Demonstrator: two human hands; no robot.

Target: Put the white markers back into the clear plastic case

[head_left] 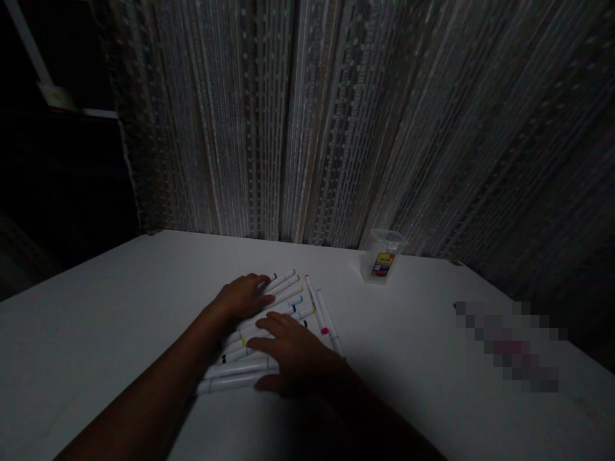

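Note:
Several white marker pens (293, 289) with coloured bands lie side by side in a loose row on the white table (96, 333). My left hand (243, 296) rests flat on the far part of the row, fingers stretched out. My right hand (293, 355) lies on the near part of the row, fingers spread over the pens. Two more pens (327, 317) lie at an angle just right of the row, untouched. The scene is dim.
A clear plastic pen box (382, 257) with a colourful label stands at the back right of the table. A wall of hanging bead-like strands (307, 115) rises behind the table. A blurred-out patch sits at the table's right side.

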